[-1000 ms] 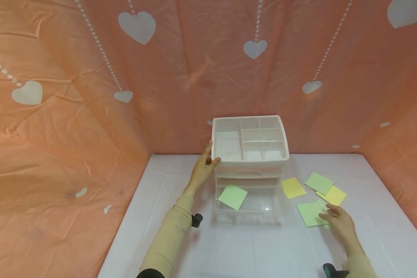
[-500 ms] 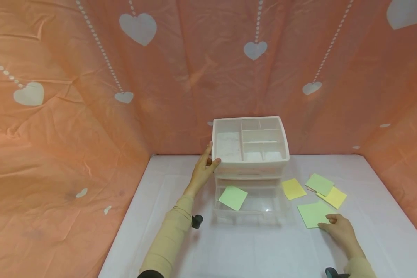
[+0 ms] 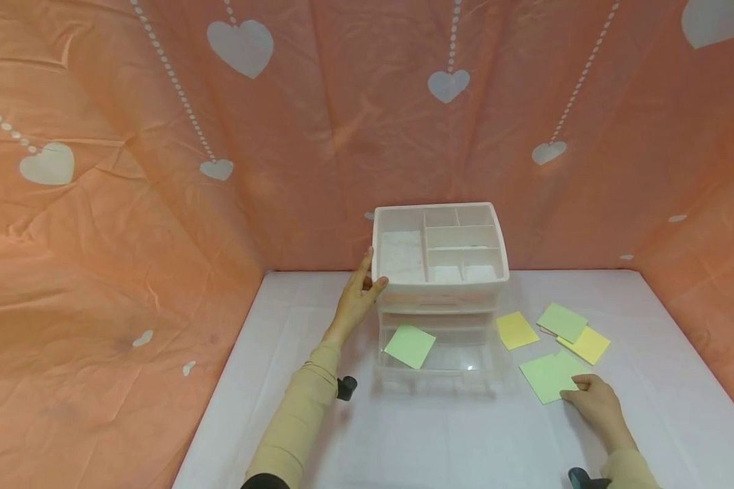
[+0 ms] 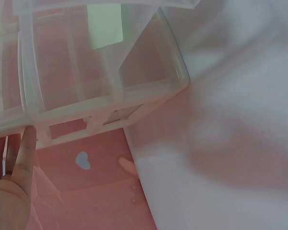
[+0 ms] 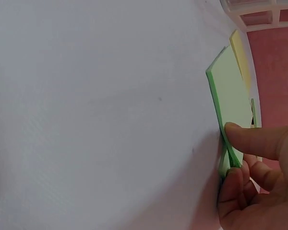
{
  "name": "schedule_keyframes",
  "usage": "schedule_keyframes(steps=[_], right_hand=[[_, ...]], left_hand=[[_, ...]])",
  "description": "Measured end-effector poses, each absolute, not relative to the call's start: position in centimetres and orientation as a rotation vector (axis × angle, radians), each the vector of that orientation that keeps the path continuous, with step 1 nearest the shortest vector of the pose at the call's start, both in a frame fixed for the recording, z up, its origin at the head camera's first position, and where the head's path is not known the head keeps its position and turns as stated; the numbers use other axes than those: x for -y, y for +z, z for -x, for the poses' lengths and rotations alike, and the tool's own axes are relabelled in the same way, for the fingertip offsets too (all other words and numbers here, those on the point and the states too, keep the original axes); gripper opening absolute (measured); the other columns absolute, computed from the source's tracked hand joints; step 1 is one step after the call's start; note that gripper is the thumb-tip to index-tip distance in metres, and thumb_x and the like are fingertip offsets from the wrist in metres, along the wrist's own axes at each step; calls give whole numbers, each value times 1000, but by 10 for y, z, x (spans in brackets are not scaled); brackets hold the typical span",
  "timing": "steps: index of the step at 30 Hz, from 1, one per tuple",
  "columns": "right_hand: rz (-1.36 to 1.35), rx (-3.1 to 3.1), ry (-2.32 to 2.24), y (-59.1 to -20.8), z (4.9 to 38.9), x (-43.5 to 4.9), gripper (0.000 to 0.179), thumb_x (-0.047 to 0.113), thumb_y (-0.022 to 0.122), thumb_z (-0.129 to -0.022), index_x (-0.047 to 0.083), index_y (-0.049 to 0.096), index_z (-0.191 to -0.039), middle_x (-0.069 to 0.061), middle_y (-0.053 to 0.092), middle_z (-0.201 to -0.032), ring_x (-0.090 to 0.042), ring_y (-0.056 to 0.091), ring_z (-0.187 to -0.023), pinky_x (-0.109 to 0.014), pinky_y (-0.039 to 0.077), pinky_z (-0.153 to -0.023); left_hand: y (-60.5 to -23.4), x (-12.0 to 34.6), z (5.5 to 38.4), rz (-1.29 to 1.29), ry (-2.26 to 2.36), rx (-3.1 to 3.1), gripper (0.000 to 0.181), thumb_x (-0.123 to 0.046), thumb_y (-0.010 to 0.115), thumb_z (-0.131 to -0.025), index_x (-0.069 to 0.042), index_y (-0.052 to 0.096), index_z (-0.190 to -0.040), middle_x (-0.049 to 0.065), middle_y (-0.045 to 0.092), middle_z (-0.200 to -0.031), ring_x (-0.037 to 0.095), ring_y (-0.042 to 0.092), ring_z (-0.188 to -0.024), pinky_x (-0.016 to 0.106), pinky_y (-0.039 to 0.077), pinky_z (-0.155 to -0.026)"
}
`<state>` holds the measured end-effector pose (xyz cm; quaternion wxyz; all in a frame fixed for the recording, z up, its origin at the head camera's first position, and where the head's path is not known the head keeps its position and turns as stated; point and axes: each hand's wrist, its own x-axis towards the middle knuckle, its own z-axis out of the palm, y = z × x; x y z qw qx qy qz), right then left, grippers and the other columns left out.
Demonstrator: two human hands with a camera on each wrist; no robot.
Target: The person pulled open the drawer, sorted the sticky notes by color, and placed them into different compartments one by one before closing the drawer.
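My left hand [image 3: 353, 305] rests against the left front corner of a white plastic drawer organizer [image 3: 440, 284], fingers along its side and thumb at the front rim. In the left wrist view, fingers [image 4: 23, 165] touch the organizer's edge. A clear lower drawer [image 3: 452, 353] is pulled out, with a green sticky note [image 3: 410, 346] in it. My right hand [image 3: 599, 407] pinches the near right corner of a green sticky note pad [image 3: 547, 377] on the table. The right wrist view has the thumb on the pad's [image 5: 228, 91] top face, with its corner sheets slightly splayed.
Right of the organizer lie a yellow sticky note [image 3: 516, 331], another yellow one [image 3: 589, 346] and a green one [image 3: 561, 322] overlapping it. The table [image 3: 404, 441] has a white cover. An orange cloth [image 3: 342, 136] with hearts hangs behind and at the sides.
My right hand has drawn back slightly and its fingers have closed on the green pad's corner. The pad has turned a little. My left hand stays on the organizer.
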<state>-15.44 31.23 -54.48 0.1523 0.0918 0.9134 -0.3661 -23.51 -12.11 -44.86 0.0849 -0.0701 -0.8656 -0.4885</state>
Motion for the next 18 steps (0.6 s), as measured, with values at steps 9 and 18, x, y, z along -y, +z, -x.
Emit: schedule_keyframes(steps=[9,18], right_hand=[[-291,-2642,-1063,-547,153,-312,60,20,61,-83,-22,38,-120,-36,50,-106,-41,50,-94,-47,43,-78],[-279,-2796,-1003,-545,150,-316,39,24,57,-90,-10,51,-108,-28,59,-99,-33,57,-85,-35,41,-66]], left_hand=[[-450,121,235,210,-1459,2583,77,-65,45,-83,-39,13,-148,9,50,-115,17,52,-87,27,44,-71],[-450,122,236,214,-1444,2580,75,-68,43,-81,-46,12,-146,8,52,-104,15,52,-83,28,45,-73]])
